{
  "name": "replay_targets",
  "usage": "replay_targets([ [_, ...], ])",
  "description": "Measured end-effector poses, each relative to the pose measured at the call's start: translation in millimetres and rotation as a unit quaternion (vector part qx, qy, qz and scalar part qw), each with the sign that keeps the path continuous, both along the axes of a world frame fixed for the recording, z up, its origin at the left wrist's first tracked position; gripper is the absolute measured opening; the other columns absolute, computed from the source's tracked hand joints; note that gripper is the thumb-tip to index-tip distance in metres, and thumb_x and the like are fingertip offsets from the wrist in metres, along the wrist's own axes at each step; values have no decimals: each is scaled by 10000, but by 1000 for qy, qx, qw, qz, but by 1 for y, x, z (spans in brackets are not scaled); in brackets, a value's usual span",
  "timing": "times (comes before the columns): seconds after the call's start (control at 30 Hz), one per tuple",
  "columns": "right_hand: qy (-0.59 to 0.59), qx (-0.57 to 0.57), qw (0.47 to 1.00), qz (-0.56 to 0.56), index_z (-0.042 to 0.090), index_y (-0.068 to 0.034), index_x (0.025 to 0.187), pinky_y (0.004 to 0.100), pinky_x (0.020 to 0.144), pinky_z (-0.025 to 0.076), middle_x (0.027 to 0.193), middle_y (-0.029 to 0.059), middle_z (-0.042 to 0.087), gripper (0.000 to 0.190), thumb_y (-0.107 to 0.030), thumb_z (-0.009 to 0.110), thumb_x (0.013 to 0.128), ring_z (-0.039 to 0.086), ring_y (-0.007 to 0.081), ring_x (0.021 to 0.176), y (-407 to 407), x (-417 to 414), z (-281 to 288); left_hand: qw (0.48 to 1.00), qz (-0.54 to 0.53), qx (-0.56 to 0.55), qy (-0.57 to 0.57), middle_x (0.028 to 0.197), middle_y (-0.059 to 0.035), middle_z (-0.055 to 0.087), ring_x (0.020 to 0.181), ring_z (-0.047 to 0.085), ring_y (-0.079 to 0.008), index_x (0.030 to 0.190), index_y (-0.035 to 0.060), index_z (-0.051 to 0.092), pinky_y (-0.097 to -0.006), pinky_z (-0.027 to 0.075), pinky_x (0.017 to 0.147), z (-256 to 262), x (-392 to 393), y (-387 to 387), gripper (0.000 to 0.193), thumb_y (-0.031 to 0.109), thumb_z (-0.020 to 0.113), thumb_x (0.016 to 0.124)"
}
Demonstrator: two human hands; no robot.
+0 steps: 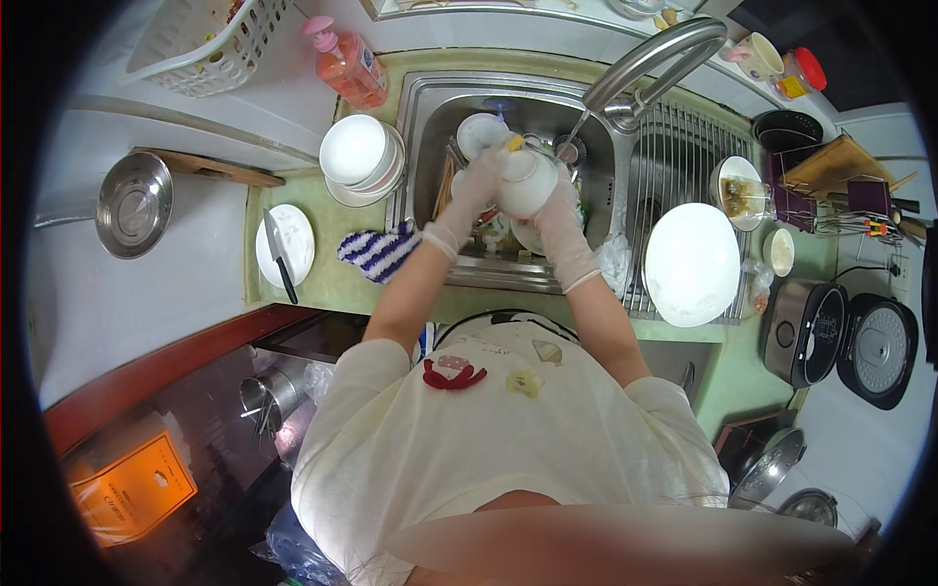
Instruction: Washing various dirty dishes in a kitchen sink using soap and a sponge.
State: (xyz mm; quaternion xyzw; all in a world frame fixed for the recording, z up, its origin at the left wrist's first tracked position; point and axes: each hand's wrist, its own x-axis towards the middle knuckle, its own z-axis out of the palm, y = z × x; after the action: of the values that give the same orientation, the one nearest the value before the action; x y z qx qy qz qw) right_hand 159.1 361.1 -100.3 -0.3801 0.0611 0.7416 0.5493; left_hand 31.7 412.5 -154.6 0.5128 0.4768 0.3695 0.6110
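Both of my hands wear thin translucent gloves and are over a stainless steel sink [602, 212]. Between them they hold a white bowl [529, 184], its foot ring facing up. My left hand [478, 189] is at the bowl's left side, near a bit of yellow sponge [516, 143]. My right hand [561, 212] grips the bowl's right side. A thin stream of water runs from the curved faucet [652, 58] just behind the bowl. Another white bowl [481, 132], chopsticks [444, 183] and other dishes lie in the sink, partly hidden by my hands.
Left of the sink are stacked white bowls [355, 150], a pink soap bottle [352, 72], a striped cloth [377, 253] and a knife [277, 249] on a plate [300, 238]. To the right, a large white plate [692, 264] rests on a metal rack [636, 286], near a rice cooker [802, 333].
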Motion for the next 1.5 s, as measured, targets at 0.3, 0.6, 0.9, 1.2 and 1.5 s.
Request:
replay_targets([
  [0.3, 41, -10, 999, 15, 486, -41, 1210, 482, 904, 449, 1180, 152, 570, 563, -485, 274, 935, 558, 341, 1058, 0, 0, 9, 816, 14, 414, 404, 901, -142, 635, 801, 577, -347, 975, 99, 673, -420, 446, 759, 69, -1, -35, 252, 182, 577, 757],
  [0.6, 16, 21, 1000, 1, 521, -78, 1154, 469, 738, 526, 1056, 125, 620, 476, -470, 371, 929, 622, 311, 916, 9, 32, -34, 827, -122, 450, 314, 814, -135, 627, 777, 587, -326, 792, 57, 638, -426, 462, 714, 67, -16, -19, 127, 157, 578, 741],
  [0.9, -30, 32, 996, -76, 554, -71, 1116, 429, 665, 540, 1001, 113, 635, 407, -411, 471, 908, 643, 284, 824, 16, 21, -13, 890, 21, 337, 305, 758, -143, 613, 774, 576, -336, 784, 33, 629, -435, 465, 717, 64, 12, -29, 156, 168, 565, 739],
  [1.2, -261, 2, 965, 17, 589, -37, 1037, 382, 607, 525, 927, 104, 627, 407, -408, 509, 891, 641, 238, 747, 0, 5, 34, 879, 29, 387, 279, 878, -114, 645, 843, 602, -316, 882, 101, 663, -403, 481, 758, 95, -7, -19, 157, 159, 611, 745],
  [1.5, -252, 28, 967, 6, 581, -24, 1041, 340, 623, 532, 925, 107, 625, 418, -408, 520, 889, 638, 216, 761, -5, 3, 25, 821, -42, 421, 383, 731, -92, 581, 692, 561, -319, 724, 111, 608, -432, 448, 615, 94, 2, -22, 73, 168, 613, 679],
])
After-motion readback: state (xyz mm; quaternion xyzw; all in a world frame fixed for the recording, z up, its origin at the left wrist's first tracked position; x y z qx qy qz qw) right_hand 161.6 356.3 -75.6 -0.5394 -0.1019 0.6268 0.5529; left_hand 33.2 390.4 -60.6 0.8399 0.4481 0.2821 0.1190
